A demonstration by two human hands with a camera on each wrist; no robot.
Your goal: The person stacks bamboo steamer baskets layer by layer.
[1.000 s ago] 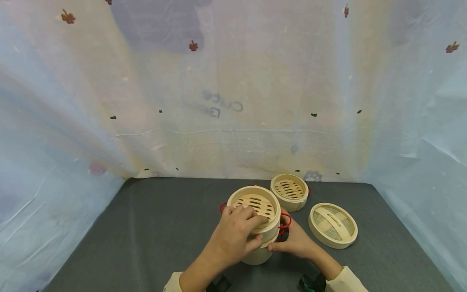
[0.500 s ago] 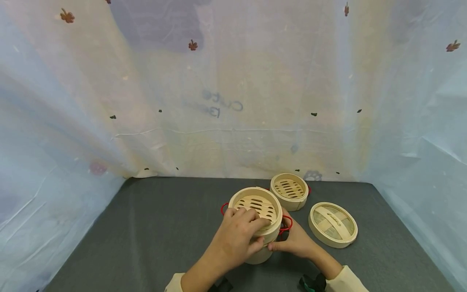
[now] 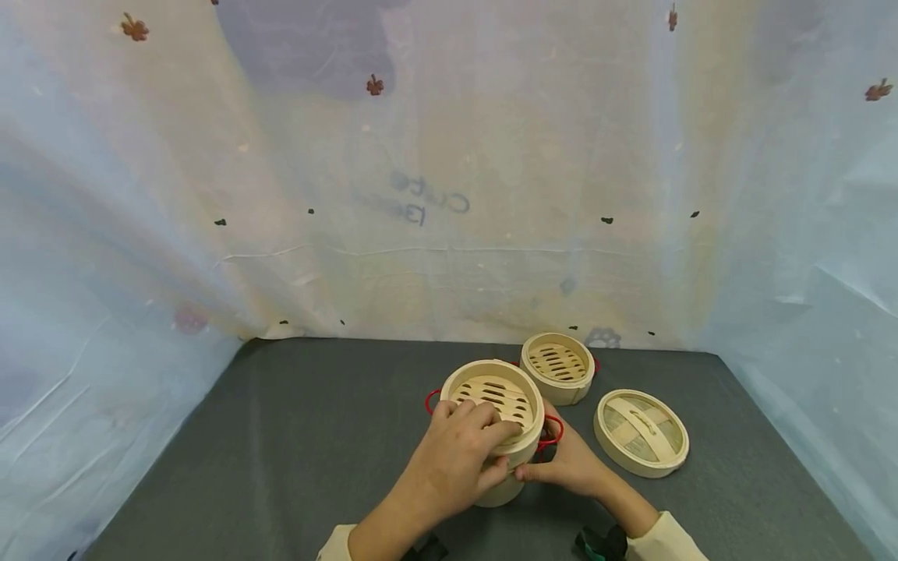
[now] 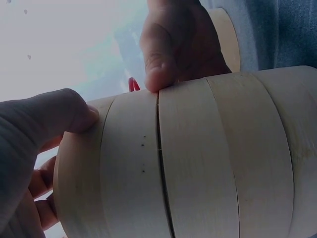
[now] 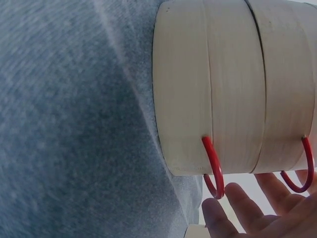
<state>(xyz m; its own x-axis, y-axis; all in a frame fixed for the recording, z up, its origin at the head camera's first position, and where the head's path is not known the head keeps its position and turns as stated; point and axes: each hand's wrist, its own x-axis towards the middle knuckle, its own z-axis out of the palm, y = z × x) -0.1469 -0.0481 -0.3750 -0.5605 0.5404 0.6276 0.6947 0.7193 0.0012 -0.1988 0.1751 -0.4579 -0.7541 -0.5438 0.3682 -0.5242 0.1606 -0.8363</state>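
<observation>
Upper steamer tier (image 3: 495, 397), gripped by left hand (image 3: 456, 460), has shifted slightly right over the past sec. and dropped closer onto bottom tier (image 3: 500, 491); it sat further left and a bit higher above that tier before. Red wire handles (image 3: 554, 430) moved right w/ it. Right hand (image 3: 567, 463), by bottom tier's right side, barely changed; thumb tip now sits a touch nearer the seam betw. tiers.

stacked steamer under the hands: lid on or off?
Off. The top tier of the stack shows its bare slatted floor, and the lid lies apart on the grey mat to the right.
</observation>
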